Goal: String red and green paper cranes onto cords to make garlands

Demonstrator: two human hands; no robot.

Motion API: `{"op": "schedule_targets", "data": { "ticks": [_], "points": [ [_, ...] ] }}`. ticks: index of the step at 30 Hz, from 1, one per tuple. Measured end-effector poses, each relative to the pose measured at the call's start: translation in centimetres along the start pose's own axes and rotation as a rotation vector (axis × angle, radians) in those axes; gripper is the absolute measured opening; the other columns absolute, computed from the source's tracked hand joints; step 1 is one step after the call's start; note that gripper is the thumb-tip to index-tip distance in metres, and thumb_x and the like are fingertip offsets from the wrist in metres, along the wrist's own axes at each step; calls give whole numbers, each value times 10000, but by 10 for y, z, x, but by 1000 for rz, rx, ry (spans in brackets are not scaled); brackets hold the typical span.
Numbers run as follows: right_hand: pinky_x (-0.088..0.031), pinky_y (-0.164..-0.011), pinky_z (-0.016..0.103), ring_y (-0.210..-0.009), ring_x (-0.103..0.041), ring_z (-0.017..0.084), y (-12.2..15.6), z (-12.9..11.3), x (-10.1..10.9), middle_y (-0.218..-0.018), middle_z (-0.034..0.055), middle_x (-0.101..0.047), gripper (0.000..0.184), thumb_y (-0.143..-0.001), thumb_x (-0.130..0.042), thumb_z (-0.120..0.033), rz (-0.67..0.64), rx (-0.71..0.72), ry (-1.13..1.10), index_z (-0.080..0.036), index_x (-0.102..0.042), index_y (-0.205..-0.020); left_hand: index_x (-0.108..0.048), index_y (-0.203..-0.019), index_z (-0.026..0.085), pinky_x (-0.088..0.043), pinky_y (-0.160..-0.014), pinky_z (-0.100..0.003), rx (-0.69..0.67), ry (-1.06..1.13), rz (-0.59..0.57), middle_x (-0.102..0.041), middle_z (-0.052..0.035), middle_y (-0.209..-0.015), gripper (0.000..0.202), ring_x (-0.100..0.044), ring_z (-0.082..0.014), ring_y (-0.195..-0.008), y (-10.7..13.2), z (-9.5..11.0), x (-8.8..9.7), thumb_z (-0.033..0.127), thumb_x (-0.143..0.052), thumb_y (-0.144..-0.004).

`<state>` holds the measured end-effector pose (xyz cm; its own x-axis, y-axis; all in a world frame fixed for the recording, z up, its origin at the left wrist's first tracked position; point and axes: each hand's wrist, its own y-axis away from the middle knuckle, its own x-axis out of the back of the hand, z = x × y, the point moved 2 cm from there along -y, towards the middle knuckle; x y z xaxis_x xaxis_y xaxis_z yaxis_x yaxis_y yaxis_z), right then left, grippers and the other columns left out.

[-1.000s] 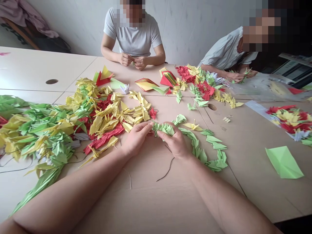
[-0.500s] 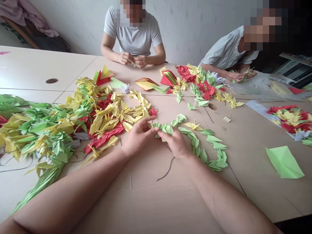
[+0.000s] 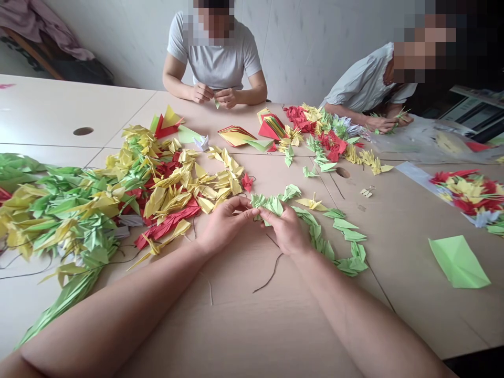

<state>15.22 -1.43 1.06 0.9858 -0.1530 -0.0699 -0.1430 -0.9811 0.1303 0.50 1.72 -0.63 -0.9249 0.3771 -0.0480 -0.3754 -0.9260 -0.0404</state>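
Observation:
A string of folded green paper cranes (image 3: 271, 203) is held just above the table in front of me. My right hand (image 3: 286, 228) is closed round its near side, thumb pointing left. At its left end, my left hand (image 3: 232, 218) pinches with thumb and fingers; exactly what sits between those fingertips is hidden. The rest of the green string (image 3: 321, 241) curves over the table to the right of my right hand. A yellow paper crane (image 3: 312, 203) lies inside that curve. Strings of yellow cranes (image 3: 214, 181) lie just beyond my left hand.
A heap of green and yellow cranes (image 3: 79, 210) covers the left side. Folded paper sheets (image 3: 236, 135) lie farther back. A green sheet (image 3: 459, 261), a binder clip (image 3: 368, 191) and more cranes (image 3: 472, 191) are at right. Two people sit across the table (image 3: 244, 325), handling small folded paper.
My left hand's raised fingers have curled down toward the left end of the green crane string. The held cranes have shifted slightly to the right.

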Motion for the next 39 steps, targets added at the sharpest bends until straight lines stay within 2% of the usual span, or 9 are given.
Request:
{"op": "schedule_targets", "data": {
  "ticks": [7,12,18,22,25,28,32,35,39],
  "points": [
    [-467,-609,267,-673,-552,140,-6,9,-5,-721,-14,-641,264,-637,-815,-368,-214,-22,-217,-209,-689,-805,-629,-1065,187,-504,-838,-304,-2,74,-178,-663,-49,-1009,319,-620,-187,-901,2,1,-6,422,-672,-853],
    [-479,-565,235,-704,-557,133,-4,15,-5,-823,-20,-633,319,-717,-774,-420,-264,-41,-196,-247,-649,-954,-625,-1101,183,-502,-790,-298,92,128,-245,-675,-22,-893,413,-610,-169,-805,1,1,-5,415,-748,-782],
    [-538,-544,243,-769,-578,151,-3,17,0,-955,16,-604,448,-868,-581,-588,-248,34,-81,-328,-594,-1233,-697,-829,175,-460,-783,-277,76,-242,-303,-703,-27,-819,343,-627,-188,-799,3,7,3,507,-620,-863],
    [-539,-491,275,-754,-600,171,-3,15,1,-1033,53,-611,589,-903,-482,-637,-245,60,-34,-334,-497,-1408,-669,-760,173,-464,-761,-265,56,-104,-384,-685,-16,-764,306,-621,-163,-762,3,14,-1,451,-620,-879],
    [-518,-469,283,-669,-607,174,-2,15,0,-849,36,-613,648,-920,-450,-638,-284,121,31,-301,-421,-1473,-651,-733,167,-476,-719,-262,107,23,-404,-681,-19,-727,268,-620,-154,-722,3,16,-4,414,-690,-830],
    [-498,-463,280,-589,-592,154,0,15,-2,-767,8,-583,659,-927,-448,-630,-318,154,92,-293,-382,-1489,-641,-681,165,-479,-677,-254,149,72,-357,-672,-12,-673,265,-617,-149,-670,4,15,-6,388,-745,-778],
    [-488,-467,275,-613,-611,146,1,18,-4,-886,25,-618,623,-929,-493,-580,-314,170,132,-291,-370,-1467,-661,-677,156,-477,-644,-253,131,188,-248,-643,-7,-616,249,-602,-141,-615,5,10,-9,366,-729,-791],
    [-478,-477,261,-651,-608,140,-2,18,-3,-945,31,-620,560,-883,-597,-534,-234,197,119,-276,-452,-1359,-703,-795,151,-498,-663,-273,145,358,-116,-685,-24,-702,186,-620,-151,-653,3,7,-10,326,-756,-758],
    [-444,-477,238,-618,-554,107,-6,15,0,-906,6,-602,440,-785,-724,-462,-88,200,107,-246,-556,-1130,-723,-845,142,-532,-819,-330,228,488,47,-741,-56,-863,258,-677,-199,-828,0,5,-8,246,-840,-641]
  ]
}}
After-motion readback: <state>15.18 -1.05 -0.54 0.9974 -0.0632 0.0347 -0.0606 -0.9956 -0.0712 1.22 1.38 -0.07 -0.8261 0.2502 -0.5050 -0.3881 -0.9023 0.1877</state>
